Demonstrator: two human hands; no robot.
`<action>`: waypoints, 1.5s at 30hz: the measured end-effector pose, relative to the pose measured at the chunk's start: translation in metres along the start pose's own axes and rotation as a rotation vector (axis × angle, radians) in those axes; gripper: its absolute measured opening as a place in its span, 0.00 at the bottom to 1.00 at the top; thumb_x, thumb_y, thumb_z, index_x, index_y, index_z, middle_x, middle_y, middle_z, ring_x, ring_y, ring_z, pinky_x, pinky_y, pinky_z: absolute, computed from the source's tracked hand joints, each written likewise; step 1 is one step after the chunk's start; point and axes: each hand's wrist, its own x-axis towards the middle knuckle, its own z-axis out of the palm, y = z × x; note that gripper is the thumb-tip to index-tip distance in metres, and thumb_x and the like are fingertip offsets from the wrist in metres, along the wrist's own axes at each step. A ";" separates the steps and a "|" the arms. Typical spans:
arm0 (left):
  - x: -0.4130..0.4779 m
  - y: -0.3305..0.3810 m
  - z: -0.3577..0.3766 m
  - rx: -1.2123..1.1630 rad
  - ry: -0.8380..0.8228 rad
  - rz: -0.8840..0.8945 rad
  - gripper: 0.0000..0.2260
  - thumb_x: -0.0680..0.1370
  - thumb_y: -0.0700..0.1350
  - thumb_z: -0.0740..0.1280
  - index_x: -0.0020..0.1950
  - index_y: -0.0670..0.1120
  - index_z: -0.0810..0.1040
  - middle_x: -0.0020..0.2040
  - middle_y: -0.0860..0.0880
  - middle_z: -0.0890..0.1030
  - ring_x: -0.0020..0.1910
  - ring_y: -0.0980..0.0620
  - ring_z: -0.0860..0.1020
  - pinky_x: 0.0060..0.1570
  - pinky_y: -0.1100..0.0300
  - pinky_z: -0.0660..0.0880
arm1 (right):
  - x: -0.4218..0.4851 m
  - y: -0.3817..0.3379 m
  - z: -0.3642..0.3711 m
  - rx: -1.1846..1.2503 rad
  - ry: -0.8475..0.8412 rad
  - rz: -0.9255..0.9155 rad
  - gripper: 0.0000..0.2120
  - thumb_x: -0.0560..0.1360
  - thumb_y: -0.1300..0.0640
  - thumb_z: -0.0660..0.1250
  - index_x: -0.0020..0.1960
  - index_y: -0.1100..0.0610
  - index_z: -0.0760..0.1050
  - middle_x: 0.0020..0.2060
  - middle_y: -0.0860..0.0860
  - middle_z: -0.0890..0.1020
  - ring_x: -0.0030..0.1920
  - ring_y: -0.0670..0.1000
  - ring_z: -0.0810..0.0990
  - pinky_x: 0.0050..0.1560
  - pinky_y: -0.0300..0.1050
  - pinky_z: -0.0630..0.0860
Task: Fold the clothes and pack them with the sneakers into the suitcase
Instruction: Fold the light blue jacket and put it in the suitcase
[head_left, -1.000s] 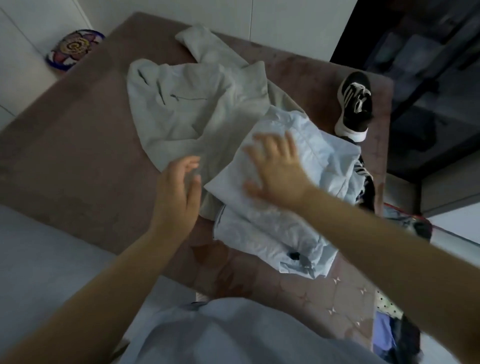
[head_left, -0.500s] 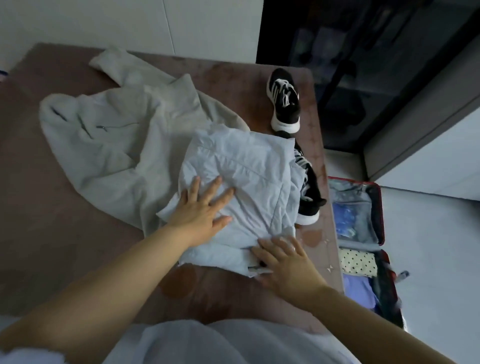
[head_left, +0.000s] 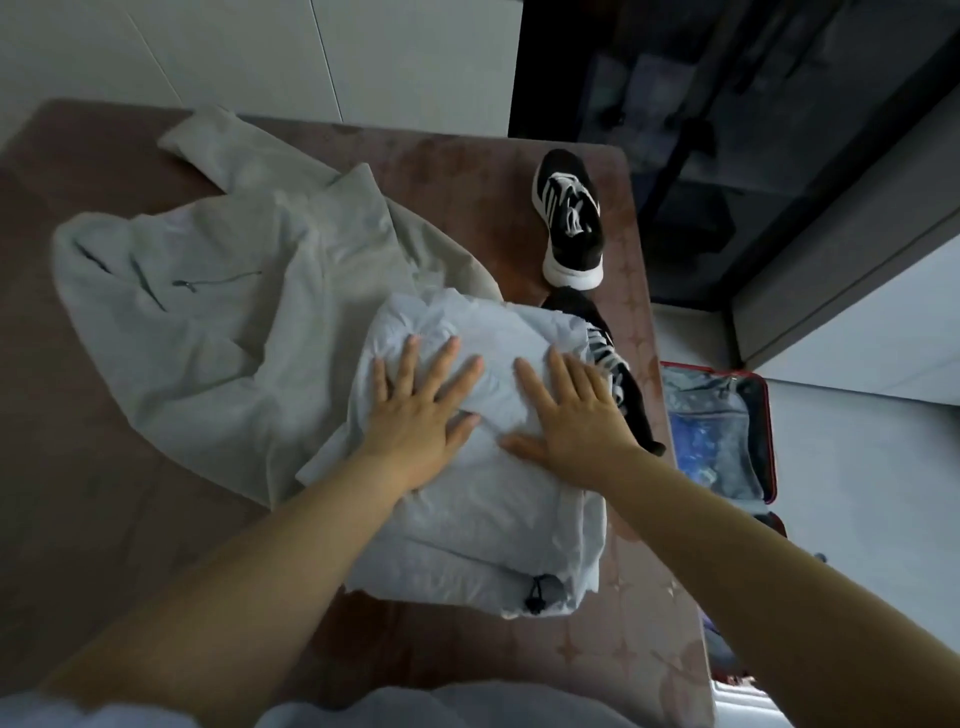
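Right hand (head_left: 574, 415) moved up beside left hand (head_left: 418, 415); we press both hands flat, fingers spread, on folded garment (head_left: 478, 530) overlapping sneaker (head_left: 618, 384) at tabletop (head_left: 639, 613) edge

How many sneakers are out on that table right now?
2. The far sneaker sits uncovered near the far right corner of the table; the near sneaker lies closer, partly under the folded light-blue garment. The clothes could hide more.

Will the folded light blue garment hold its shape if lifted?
Probably not: the light blue garment looks thin and creased, so unsupported edges would likely sag open. Its black cord toggle at the near edge may dangle.
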 end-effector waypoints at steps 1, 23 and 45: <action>-0.001 -0.001 0.005 -0.009 -0.025 -0.003 0.28 0.70 0.66 0.32 0.68 0.63 0.26 0.72 0.57 0.27 0.72 0.44 0.29 0.69 0.40 0.33 | 0.000 -0.001 0.001 -0.015 -0.026 0.001 0.42 0.71 0.28 0.45 0.75 0.48 0.32 0.75 0.61 0.41 0.75 0.61 0.42 0.73 0.53 0.37; -0.037 0.020 0.003 -0.141 -0.018 0.358 0.31 0.76 0.67 0.47 0.75 0.54 0.47 0.77 0.49 0.47 0.75 0.47 0.43 0.71 0.47 0.37 | 0.091 0.004 -0.084 0.095 -0.121 -0.201 0.24 0.62 0.43 0.76 0.50 0.55 0.73 0.45 0.51 0.79 0.44 0.52 0.76 0.43 0.45 0.73; -0.110 -0.024 -0.125 -0.526 0.381 0.187 0.24 0.77 0.62 0.51 0.69 0.53 0.67 0.67 0.56 0.69 0.69 0.60 0.63 0.69 0.62 0.56 | -0.119 -0.062 0.011 -0.109 0.673 -0.673 0.22 0.74 0.61 0.57 0.68 0.54 0.66 0.38 0.47 0.77 0.40 0.51 0.75 0.60 0.51 0.65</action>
